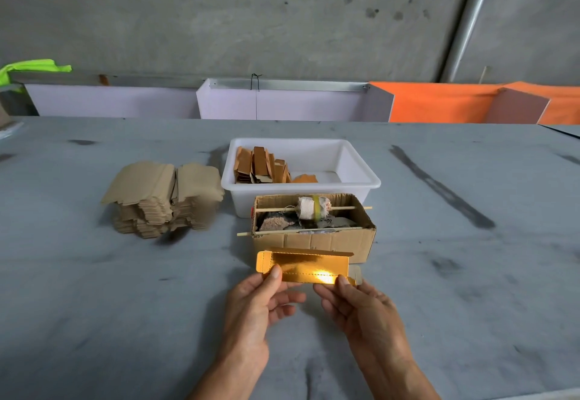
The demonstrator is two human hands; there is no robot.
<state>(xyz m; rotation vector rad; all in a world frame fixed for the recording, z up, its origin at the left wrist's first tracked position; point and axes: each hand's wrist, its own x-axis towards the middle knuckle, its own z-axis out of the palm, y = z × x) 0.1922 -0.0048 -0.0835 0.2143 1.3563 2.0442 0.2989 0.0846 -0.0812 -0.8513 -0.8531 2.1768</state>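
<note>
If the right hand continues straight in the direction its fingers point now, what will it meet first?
Apart from the gold carton that it already pinches, the right hand would probably meet the front wall of the cardboard box first. The gap between them is hard to judge from this view.

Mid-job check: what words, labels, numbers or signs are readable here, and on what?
None readable in this view.
Gold carton blank, pinched by left hand and right hand: plain foil, no print.
Cardboard box: small red mark at its left edge, too small to read.
White tub and stack of brown blanks: no marks visible.
</note>
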